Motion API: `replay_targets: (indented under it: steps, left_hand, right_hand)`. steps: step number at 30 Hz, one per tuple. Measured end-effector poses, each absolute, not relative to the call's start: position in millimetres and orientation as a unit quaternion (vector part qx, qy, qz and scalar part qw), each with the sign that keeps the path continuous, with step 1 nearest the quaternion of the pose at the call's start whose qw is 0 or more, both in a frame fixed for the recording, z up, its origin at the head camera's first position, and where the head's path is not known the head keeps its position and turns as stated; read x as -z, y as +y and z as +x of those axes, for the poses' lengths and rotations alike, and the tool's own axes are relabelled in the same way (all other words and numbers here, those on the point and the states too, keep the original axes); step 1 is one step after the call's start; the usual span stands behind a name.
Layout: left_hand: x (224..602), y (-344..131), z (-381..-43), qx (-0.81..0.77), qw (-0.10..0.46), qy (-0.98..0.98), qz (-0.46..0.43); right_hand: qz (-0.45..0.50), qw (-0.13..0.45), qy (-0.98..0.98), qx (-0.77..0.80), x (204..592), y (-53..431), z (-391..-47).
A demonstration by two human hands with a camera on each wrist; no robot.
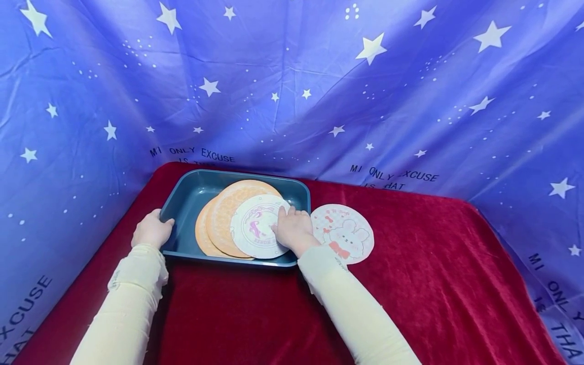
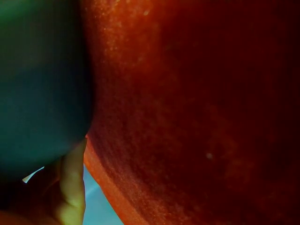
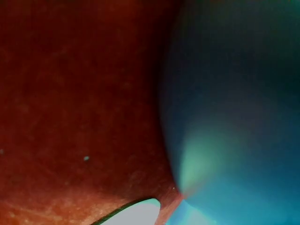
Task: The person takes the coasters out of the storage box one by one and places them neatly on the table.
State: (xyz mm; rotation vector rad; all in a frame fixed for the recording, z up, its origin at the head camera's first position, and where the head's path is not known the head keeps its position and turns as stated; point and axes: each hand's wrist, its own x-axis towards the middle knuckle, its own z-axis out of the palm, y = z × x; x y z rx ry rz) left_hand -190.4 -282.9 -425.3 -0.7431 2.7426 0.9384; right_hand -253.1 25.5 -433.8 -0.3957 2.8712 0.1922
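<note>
white disc [image 1: 255, 225], printed in pink and purple, lies inside the tray [image 1: 184, 213], toward its right end. nearest on my feed are two pale sleeves, the left sleeve [image 1: 130, 304] and the right sleeve [image 1: 351, 304], both reaching over the red cloth of the tabletop [image 1: 433, 274].

along the tray's near edge i see the white disc coming close to the near right corner. at the tray's left edge, the person's left hand [image 1: 152, 230] is clamped on the rim, thumb over the inner side; my left wrist view shows a finger [image 2: 72, 187] against the outside. across the tray's right edge, the person's right hand [image 1: 294, 228] reaches palm down, covering the right part of the white disc with its thumb. i cannot tell whether that thumb and those fingers pinch the disc or only rest on it, and my right wrist view gives me no fingers.

under the white disc lies an upper orange disc [image 1: 223, 213], which overlaps a lower orange disc [image 1: 202, 232] on its left. just beyond the tray's right edge a rabbit disc [image 1: 351, 238] lies flat on the tabletop. past the tabletop's far edge hangs a blue starry curtain [image 1: 283, 66].
</note>
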Motion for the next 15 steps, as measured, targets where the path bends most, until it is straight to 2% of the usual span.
replay_targets:
  steps: [8,15]
  left_hand:
    - [426.1,-284.4,-191.1,-0.311,0.074,0.916,-0.243]
    - [426.4,-283.9,-192.3,-0.312,0.071,0.916,-0.243]
  right_hand:
    - [-0.125,0.134,0.982,-0.048,429.3,22.9,-249.8]
    - [-0.106,0.075,0.992,0.004,430.5,23.5,-249.3]
